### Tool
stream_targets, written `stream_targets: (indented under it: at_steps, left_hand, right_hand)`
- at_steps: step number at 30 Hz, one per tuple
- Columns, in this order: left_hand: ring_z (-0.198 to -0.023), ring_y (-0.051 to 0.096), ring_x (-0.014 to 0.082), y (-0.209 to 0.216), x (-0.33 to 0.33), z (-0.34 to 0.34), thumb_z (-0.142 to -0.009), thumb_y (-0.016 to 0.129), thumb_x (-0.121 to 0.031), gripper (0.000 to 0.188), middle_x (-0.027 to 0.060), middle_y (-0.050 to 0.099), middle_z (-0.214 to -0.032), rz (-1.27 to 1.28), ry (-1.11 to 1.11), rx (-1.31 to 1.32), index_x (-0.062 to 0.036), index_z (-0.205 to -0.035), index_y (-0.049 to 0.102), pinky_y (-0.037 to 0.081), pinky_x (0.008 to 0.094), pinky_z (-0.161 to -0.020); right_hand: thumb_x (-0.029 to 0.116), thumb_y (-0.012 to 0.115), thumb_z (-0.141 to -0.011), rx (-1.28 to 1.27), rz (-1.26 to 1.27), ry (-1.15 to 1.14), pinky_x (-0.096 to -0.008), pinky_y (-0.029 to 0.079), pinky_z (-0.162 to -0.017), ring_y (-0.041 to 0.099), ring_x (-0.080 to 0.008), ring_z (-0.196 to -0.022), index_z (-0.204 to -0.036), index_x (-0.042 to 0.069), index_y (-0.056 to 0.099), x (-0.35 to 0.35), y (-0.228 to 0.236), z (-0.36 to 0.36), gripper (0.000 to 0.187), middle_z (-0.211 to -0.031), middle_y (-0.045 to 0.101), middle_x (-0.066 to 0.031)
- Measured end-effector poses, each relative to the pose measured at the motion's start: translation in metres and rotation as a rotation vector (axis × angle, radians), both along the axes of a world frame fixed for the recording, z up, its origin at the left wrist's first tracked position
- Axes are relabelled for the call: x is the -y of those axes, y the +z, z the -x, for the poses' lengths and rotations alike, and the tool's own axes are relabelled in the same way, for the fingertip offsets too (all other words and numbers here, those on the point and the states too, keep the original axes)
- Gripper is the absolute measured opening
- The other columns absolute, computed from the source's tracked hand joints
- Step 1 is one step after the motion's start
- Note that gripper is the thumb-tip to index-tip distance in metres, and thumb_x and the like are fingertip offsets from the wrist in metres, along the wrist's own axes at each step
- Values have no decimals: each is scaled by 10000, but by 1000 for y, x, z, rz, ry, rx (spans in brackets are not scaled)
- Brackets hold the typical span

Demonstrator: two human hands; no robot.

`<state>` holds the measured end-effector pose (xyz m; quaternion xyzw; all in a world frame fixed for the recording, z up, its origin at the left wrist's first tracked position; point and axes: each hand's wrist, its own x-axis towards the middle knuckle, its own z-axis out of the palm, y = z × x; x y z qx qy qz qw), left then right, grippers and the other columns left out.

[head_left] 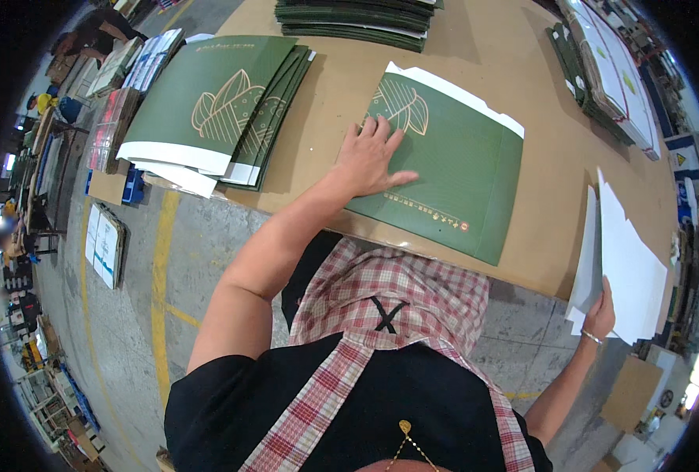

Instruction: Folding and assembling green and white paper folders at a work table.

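My left hand [371, 161] lies on a green folded cardboard sleeve [459, 165], its fingers and thumb spread over the left part. The sleeve has a gold leaf drawing, a line of small print and a white flap along its far edge. Off to the right, at the table's edge, my right hand [599, 313] pinches the near left side of several loose white sheets [629, 267]. These sheets are fanned out unevenly, and some of the fingers are hidden by the paper.
Green printed sleeves [169, 102] lie overlapped at the left of the brown table [318, 102]. A taller green stack [353, 20] stands at the far side. White and green bundles [613, 79] sit at the far right. A person [102, 31] bends at the far left.
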<state>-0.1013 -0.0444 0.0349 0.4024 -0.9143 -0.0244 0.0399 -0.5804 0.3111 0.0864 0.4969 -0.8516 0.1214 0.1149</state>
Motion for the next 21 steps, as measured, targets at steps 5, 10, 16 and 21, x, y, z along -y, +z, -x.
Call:
stream_targets:
  at_steps: [5, 10, 16, 21]
  left_hand:
    - [-1374, 405, 368, -15, 66, 22, -845, 481, -774, 949, 208, 427, -1487, -140, 194, -4, -57, -1465, 429, 316, 601, -1078]
    - [-1492, 238, 336, -39, 73, 19, -822, 497, -784, 1030, 170, 270, -1606, 40, 149, -50, -72, -1546, 321, 134, 656, -1159]
    - [-1481, 243, 334, -64, 73, 17, -889, 541, -633, 860, 181, 311, -1580, 162, 130, -65, -63, -1513, 378, 104, 730, -1108]
    - [-1219, 557, 333, -108, 92, -10, -945, 573, -253, 454, 186, 547, -1374, -565, 117, -1428, -23, -1336, 542, 450, 388, -1021]
  right_hand:
    - [-10, 468, -905, -41, -37, 167, -385, 556, -827, 697, -292, -995, -1324, 121, 635, 95, 18, -92, 470, -1161, 707, -128]
    - [-41, 513, -855, -74, 239, 550, -375, 558, -695, 690, -255, -788, -1360, 130, 615, 157, 35, -200, 543, -949, 721, -113]
    - [219, 804, -740, 315, 209, 783, -391, 540, -849, 626, -325, -1063, -1507, 156, 419, 188, 28, -346, 860, -1264, 595, -183]
    - [410, 898, -628, 161, -245, 716, -562, 324, -1127, 330, -451, -1425, -1585, 218, 238, 169, 2, -316, 1178, -1578, 273, -259]
